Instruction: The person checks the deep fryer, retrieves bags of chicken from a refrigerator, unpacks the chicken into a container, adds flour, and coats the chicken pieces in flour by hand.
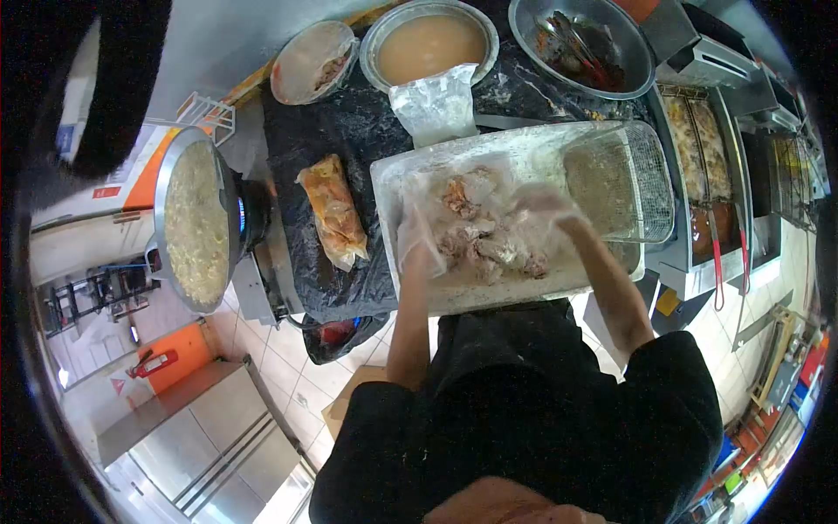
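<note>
A large white tub (515,301) stands in front of me, its inside dusted with flour. Several flour-coated pieces of meat (489,249), which look like chicken, lie in its left and middle part. My left hand (419,240), in a clear glove, is inside the tub at the left of the meat. My right hand (546,214), gloved too, is over the right side of the pile. Motion smears the fingers of both hands, so their grip does not show. A wire mesh basket (650,188) sits in the tub's right end.
Behind the tub are a bowl of cloudy liquid (432,48), a floury plastic bag (436,105) and a steel bowl with tongs (585,52). A wrapped orange-brown package (333,214) lies left. Far left is a wide pan (196,218) over a lit burner; right, a deep fryer (698,148).
</note>
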`<state>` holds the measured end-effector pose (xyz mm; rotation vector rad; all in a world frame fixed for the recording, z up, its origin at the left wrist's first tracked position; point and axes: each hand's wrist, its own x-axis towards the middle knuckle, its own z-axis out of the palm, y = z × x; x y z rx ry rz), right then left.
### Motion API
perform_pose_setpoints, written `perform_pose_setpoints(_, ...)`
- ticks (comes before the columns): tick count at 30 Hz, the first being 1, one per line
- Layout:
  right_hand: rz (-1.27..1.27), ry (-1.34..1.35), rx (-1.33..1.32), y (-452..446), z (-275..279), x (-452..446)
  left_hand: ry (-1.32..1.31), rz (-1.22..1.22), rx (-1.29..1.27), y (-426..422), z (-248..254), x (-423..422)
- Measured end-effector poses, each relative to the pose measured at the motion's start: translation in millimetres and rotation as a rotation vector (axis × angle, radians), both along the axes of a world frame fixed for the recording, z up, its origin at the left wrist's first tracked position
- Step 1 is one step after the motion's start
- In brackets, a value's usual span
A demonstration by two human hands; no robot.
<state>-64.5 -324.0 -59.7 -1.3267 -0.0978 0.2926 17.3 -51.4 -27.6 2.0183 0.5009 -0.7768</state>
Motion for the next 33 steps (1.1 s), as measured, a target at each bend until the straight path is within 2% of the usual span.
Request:
perform_pose_setpoints(1, -0.084, 0.122, -0.141, -24, -14, 3, 0.083, 0.072, -0.077, 8, -29, 2)
perform_pose_setpoints(2, -0.097, 0.249, -0.656, -43, -51, 16, 0.166, 0.148, -0.145, 15, -57, 5)
perform_pose_setpoints(3, -0.112, 0.377, -0.555, -33, -22, 29, 0.173, 0.178, -0.197, 6, -77, 3)
perform_pose_setpoints(4, -0.124, 0.507, -0.449, -7, 39, 48, 0.069, 0.119, -0.228, -4, -82, 5)
perform_pose_setpoints(5, -0.116, 0.608, -0.294, 16, 46, 63, -0.038, 0.062, -0.258, -13, -86, 6)
perform_pose_setpoints(6, -0.115, 0.715, -0.147, 39, 53, 79, -0.254, -0.085, -0.266, -24, -82, 9)
perform_pose_setpoints(7, -0.094, 0.790, 0.044, 53, 15, 87, -0.235, -0.085, -0.281, -35, -60, 9)
perform_pose_setpoints(8, 0.001, 0.390, -0.368, 57, -14, 87, -0.217, -0.084, -0.295, -46, -39, 8)
perform_pose_setpoints(9, 0.097, -0.037, -0.758, 62, -40, 91, 0.029, 0.063, -0.310, -62, 13, 14)
perform_pose_setpoints(10, 0.124, -0.117, -0.818, 54, -49, 85, 0.277, 0.206, -0.318, -67, 39, 20)
perform_pose_setpoints(12, 0.133, 0.165, -0.593, 12, -46, 59, 0.107, -0.147, -0.136, -33, -5, 23)
perform_pose_setpoints(14, 0.085, 0.476, -0.426, -33, -39, 28, 0.159, -0.170, -0.173, 0, -53, 12)
perform_pose_setpoints(15, 0.067, 0.533, -0.385, -46, -45, 15, 0.284, -0.018, -0.298, 11, -70, 7)
perform_pose_setpoints(17, 0.029, 0.471, -0.310, -33, -64, 2, 0.228, -0.085, -0.423, 23, -109, -3)
perform_pose_setpoints(18, 0.007, 0.341, -0.283, -12, -71, 2, 0.042, -0.309, -0.424, 19, -132, -3)
perform_pose_setpoints(20, -0.030, 0.157, -0.239, 30, -71, 16, -0.180, -0.535, -0.464, 15, -142, -5)
perform_pose_setpoints(21, -0.047, 0.230, -0.211, 41, -57, 26, -0.216, -0.551, -0.509, 14, -139, -3)
perform_pose_setpoints(23, -0.094, 0.630, -0.162, 41, -20, 45, -0.280, -0.583, -0.613, 3, -127, 0)
perform_pose_setpoints(24, -0.014, 0.315, -0.487, 28, -29, 37, -0.312, -0.591, -0.668, -3, -118, 1)
perform_pose_setpoints(25, 0.075, -0.010, -0.794, 10, -42, 20, -0.182, -0.504, -0.773, -2, -94, -2)
perform_pose_setpoints(26, 0.098, 0.065, -0.836, -2, -23, 11, -0.053, -0.405, -0.867, -2, -70, -4)
perform_pose_setpoints(27, 0.124, 0.140, -0.879, -13, -1, 3, 0.234, -0.209, -0.993, 6, -15, -10)
perform_pose_setpoints(28, 0.075, 0.614, -0.643, -25, 51, -3, 0.394, -0.078, -0.951, 10, -16, -13)
perform_pose_setpoints(29, 0.383, 0.508, -1.100, -40, 30, -16, 0.540, 0.076, -0.900, 16, -16, -16)
perform_pose_setpoints(30, 0.418, 0.521, -1.074, -50, 5, -35, 0.550, 0.157, -0.699, 27, -65, -22)
perform_pose_setpoints(31, 0.453, 0.533, -1.048, -59, -21, -55, 0.523, 0.139, -0.615, 28, -75, -26)
perform_pose_setpoints(32, 0.192, 0.661, -0.548, -57, -37, -79, 0.499, 0.121, -0.530, 29, -83, -30)
perform_pose_setpoints(33, 0.195, 0.594, -0.561, -45, -73, -85, 0.444, 0.005, -0.563, 14, -66, -38)
